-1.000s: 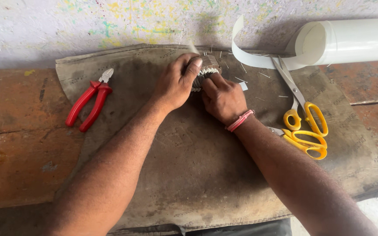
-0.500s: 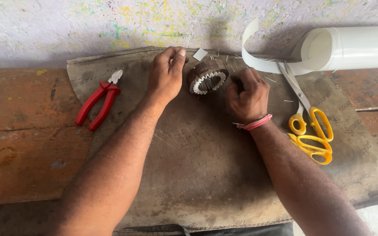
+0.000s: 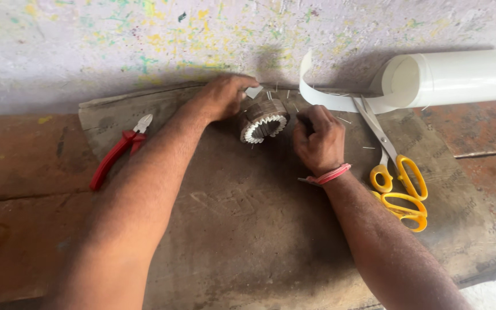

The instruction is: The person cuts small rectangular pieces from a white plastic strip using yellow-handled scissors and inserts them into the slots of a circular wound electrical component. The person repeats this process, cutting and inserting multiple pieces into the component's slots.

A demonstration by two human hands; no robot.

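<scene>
A round brown motor stator core (image 3: 263,119) with white paper liners in its slots lies on a brown mat (image 3: 248,229). My left hand (image 3: 220,96) reaches past it toward the wall, fingertips on a small white paper piece (image 3: 254,92). My right hand (image 3: 318,140) rests as a fist just right of the core, with a red band at the wrist; I cannot tell whether it holds anything.
Red-handled pliers (image 3: 119,150) lie at the mat's left edge. Yellow-handled scissors (image 3: 397,172) lie to the right. A roll of white insulating paper (image 3: 460,77) with a loose curled strip sits at the back right against the paint-speckled wall. Thin paper slivers litter the mat.
My left hand has moved from the core up toward the wall to the paper piece. My right hand has drawn away from the core, leaving it free on the mat.
</scene>
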